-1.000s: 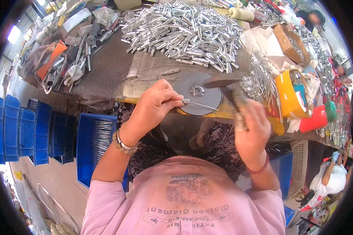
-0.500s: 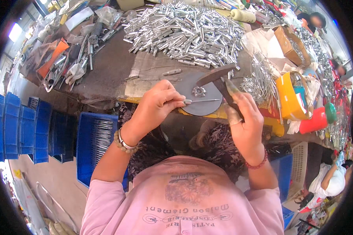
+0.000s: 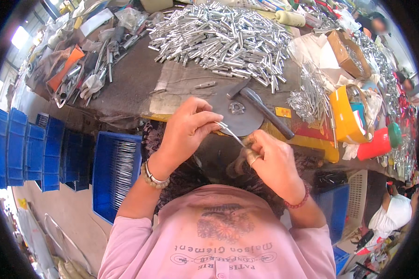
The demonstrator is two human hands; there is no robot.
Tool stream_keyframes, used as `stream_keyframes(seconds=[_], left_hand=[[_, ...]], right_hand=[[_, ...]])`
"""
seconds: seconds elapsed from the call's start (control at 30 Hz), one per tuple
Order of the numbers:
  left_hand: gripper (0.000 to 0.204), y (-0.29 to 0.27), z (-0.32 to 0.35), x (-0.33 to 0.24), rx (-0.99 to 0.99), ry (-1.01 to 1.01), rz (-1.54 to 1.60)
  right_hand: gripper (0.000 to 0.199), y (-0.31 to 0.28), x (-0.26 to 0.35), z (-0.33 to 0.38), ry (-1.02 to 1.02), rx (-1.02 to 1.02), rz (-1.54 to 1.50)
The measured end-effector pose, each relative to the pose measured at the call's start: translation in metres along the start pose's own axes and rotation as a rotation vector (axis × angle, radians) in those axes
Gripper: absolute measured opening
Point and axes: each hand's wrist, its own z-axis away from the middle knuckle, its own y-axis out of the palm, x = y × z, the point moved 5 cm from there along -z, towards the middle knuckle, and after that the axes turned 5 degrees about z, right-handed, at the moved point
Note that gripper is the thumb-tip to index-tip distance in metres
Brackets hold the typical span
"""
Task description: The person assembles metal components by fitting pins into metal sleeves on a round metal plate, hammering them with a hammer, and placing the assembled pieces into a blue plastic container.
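Observation:
My left hand (image 3: 187, 132) pinches the thicker silver end of a thin metal rod (image 3: 234, 136) between thumb and fingertips. Its slender end is held in the fingers of my right hand (image 3: 273, 162), so the rod slants down to the right between both hands, near the table's front edge. Just beyond, a round grey plate (image 3: 249, 122) bears a small metal fitting (image 3: 236, 108) at its middle. A hammer (image 3: 271, 116) lies with its head on the plate and its handle pointing toward the right front. Bracelets circle both wrists.
A large heap of silver metal tubes (image 3: 219, 39) covers the back of the table. Thin rods (image 3: 307, 95) lie to the right, beside a yellow container (image 3: 344, 114) and a red jar (image 3: 372, 145). At lower left stands a blue crate (image 3: 100, 179) of rods, near stacked blue bins (image 3: 14, 144).
My right hand has let go of the hammer, which now lies on the plate, and has come down-left to take the rod's thin end. The rod has tilted toward me.

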Motion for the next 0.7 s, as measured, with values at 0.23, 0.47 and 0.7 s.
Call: stream_keyframes(seconds=[0.23, 0.47, 0.7], left_hand=[[0.035, 0.025, 0.043, -0.004, -0.255, -0.469, 0.397], [0.062, 0.036, 0.054, 0.002, -0.249, -0.746, 0.947], [0.06, -0.004, 0.074, 0.017, -0.408, -0.602, 0.892]], right_hand=[[0.024, 0.036, -0.004, 0.016, 0.403, 0.339, -0.814], [0.027, 0.058, 0.01, 0.022, 0.419, 0.347, -0.894], [0.046, 0.054, 0.015, 0.016, 0.15, 0.282, -0.703]])
